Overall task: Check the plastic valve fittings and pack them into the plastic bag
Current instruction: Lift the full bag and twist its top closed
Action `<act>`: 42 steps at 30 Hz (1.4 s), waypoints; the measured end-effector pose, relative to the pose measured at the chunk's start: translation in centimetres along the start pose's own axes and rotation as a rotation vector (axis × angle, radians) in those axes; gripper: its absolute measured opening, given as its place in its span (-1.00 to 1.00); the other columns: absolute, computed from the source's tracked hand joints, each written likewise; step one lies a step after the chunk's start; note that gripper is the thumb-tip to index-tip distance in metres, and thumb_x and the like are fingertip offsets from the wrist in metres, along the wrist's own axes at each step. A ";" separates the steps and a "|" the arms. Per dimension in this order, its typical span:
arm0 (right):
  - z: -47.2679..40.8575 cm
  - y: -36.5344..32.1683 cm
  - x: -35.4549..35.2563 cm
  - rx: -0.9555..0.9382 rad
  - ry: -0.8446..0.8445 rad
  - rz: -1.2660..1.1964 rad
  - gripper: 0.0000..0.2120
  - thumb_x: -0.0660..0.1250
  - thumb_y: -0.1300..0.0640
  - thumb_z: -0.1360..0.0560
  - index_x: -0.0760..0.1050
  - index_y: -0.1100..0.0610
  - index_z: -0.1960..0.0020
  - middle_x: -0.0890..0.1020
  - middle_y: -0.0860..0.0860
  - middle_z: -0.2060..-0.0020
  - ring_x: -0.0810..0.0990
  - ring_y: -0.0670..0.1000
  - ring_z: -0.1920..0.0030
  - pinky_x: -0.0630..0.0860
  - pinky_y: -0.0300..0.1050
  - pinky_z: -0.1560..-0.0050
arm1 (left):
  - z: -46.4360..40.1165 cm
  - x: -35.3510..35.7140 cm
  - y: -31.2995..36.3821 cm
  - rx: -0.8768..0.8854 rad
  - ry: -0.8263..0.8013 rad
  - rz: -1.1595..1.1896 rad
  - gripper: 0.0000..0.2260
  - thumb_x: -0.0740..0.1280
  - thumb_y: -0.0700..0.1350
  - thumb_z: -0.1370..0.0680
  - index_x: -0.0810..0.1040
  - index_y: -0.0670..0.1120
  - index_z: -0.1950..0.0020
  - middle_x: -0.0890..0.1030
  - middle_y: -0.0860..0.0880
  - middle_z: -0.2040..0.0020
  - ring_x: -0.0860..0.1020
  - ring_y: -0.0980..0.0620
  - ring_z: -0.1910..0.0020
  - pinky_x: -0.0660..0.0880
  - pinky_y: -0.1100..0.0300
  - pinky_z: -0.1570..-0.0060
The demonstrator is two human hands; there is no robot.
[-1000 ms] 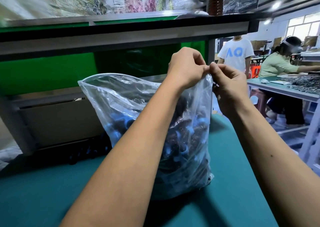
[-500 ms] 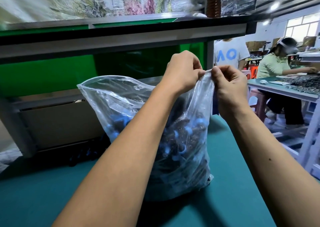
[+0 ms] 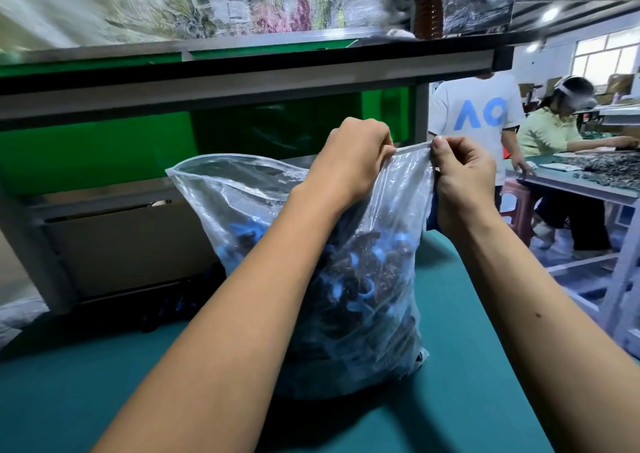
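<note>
A clear zip-top plastic bag (image 3: 242, 206) stands upright on the teal table (image 3: 104, 393), filled with dark and blue plastic valve fittings (image 3: 363, 279). My left hand (image 3: 353, 158) pinches the bag's top strip near its right end. My right hand (image 3: 464, 182) pinches the strip at the right corner, a short gap away. Between the two hands the strip is pressed flat; to the left the mouth gapes open.
A green panel and a metal shelf frame (image 3: 242, 82) stand close behind the bag. A few dark fittings (image 3: 173, 307) lie by the frame's foot. At the right, two people (image 3: 478, 116) are at another table (image 3: 581, 182) covered with parts.
My hands have drawn apart along the bag's top strip, the left one sliding a little leftward. The stretch between them now lies flat. The bag stays in place.
</note>
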State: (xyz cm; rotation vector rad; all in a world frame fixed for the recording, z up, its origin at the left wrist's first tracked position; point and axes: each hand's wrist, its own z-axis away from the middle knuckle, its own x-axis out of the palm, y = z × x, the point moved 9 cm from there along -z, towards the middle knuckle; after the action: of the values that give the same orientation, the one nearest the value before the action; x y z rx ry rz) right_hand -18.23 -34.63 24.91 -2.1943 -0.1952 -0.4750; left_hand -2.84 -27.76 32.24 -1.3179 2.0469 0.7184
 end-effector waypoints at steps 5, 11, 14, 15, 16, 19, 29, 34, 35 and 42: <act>0.4 0.3 1.2 0.090 -0.078 -0.074 -0.80 0.31 0.19 -0.64 0.55 0.11 0.17 0.55 -0.04 0.35 0.48 -0.11 0.35 0.45 -0.22 0.29 | 0.3 0.6 0.0 0.021 0.007 -0.103 -0.81 0.21 -0.11 -0.70 0.56 -0.18 -0.06 0.63 -0.19 0.01 0.57 -0.26 0.04 0.54 -0.12 0.01; 1.4 -0.2 3.1 0.076 -0.202 -0.181 -0.91 0.39 0.33 -0.55 0.55 0.37 0.07 0.61 0.13 0.27 0.57 -0.06 0.30 0.55 -0.21 0.18 | 0.2 1.0 -0.4 0.006 -0.012 -0.103 -0.84 0.22 -0.10 -0.69 0.55 -0.14 -0.09 0.64 -0.18 -0.04 0.57 -0.28 -0.02 0.50 -0.12 -0.02; 1.1 -0.1 2.8 0.072 -0.156 -0.200 -0.88 0.42 0.34 -0.53 0.55 0.28 0.18 0.64 0.03 0.36 0.58 -0.06 0.33 0.56 -0.20 0.22 | -0.1 0.9 -0.6 -0.045 -0.001 0.008 -0.86 0.30 -0.04 -0.67 0.59 -0.08 -0.06 0.66 -0.11 -0.03 0.59 -0.19 -0.03 0.53 -0.05 -0.04; 1.1 0.0 2.8 0.070 -0.154 -0.209 -0.86 0.42 0.34 -0.52 0.56 0.26 0.21 0.64 0.01 0.38 0.58 -0.07 0.35 0.55 -0.21 0.23 | -0.2 0.8 -0.6 -0.053 0.007 0.048 -0.86 0.34 -0.02 -0.65 0.60 -0.07 -0.03 0.67 -0.09 -0.01 0.60 -0.15 -0.02 0.54 -0.03 -0.04; 1.1 0.1 2.8 0.075 -0.157 -0.233 -0.85 0.42 0.35 -0.52 0.56 0.26 0.22 0.63 0.01 0.39 0.57 -0.06 0.35 0.54 -0.21 0.24 | -0.4 0.7 -0.5 -0.053 0.013 0.078 -0.87 0.37 -0.01 -0.63 0.61 -0.06 -0.01 0.67 -0.06 0.02 0.60 -0.12 0.00 0.54 -0.01 -0.04; 1.1 0.4 3.0 0.094 -0.160 -0.286 -0.83 0.42 0.36 -0.51 0.56 0.25 0.25 0.61 0.06 0.39 0.56 -0.03 0.34 0.54 -0.20 0.22 | -0.8 0.6 -0.1 -0.040 0.009 0.105 -0.86 0.43 0.01 -0.60 0.63 -0.05 0.05 0.67 -0.04 0.05 0.61 -0.08 0.02 0.55 0.04 -0.03; 1.1 -0.1 2.9 0.092 -0.178 -0.300 -0.85 0.38 0.39 -0.53 0.53 0.25 0.20 0.61 0.06 0.37 0.58 -0.03 0.33 0.58 -0.18 0.20 | -1.0 0.8 -0.4 -0.075 0.015 0.207 -0.87 0.46 -0.04 -0.58 0.67 -0.06 0.12 0.66 -0.01 0.14 0.59 -0.03 0.08 0.54 0.07 0.00; 1.1 -0.2 2.7 0.072 -0.216 -0.195 -0.90 0.39 0.31 -0.55 0.55 0.24 0.15 0.63 0.06 0.33 0.57 -0.03 0.33 0.56 -0.16 0.23 | -0.8 0.5 -2.0 -0.145 -0.030 0.276 -0.90 0.49 -0.08 -0.56 0.71 -0.02 0.15 0.69 0.03 0.20 0.65 0.03 0.11 0.60 0.09 0.00; 1.1 -0.1 2.7 0.077 -0.214 -0.184 -0.89 0.39 0.31 -0.55 0.56 0.24 0.15 0.63 0.07 0.33 0.57 -0.03 0.33 0.56 -0.16 0.23 | -0.8 0.3 -2.0 -0.133 -0.024 0.253 -0.91 0.49 -0.09 -0.56 0.71 -0.04 0.15 0.69 0.02 0.19 0.65 0.02 0.11 0.59 0.09 0.00; 0.6 -0.8 3.5 0.040 -0.286 0.009 -0.93 0.49 0.24 -0.50 0.65 0.12 0.16 0.69 0.02 0.30 0.63 -0.05 0.28 0.57 -0.20 0.23 | -0.8 -0.2 -1.9 -0.084 -0.001 0.155 -0.88 0.46 -0.06 -0.59 0.72 -0.08 0.08 0.70 -0.04 0.12 0.64 -0.07 0.05 0.56 0.02 -0.04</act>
State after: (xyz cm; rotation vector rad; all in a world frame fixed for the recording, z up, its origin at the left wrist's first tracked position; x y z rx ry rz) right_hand -15.12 -33.74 26.55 -2.2162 -0.3451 -0.1493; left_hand -1.18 -28.91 32.67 -1.2127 2.1561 0.8826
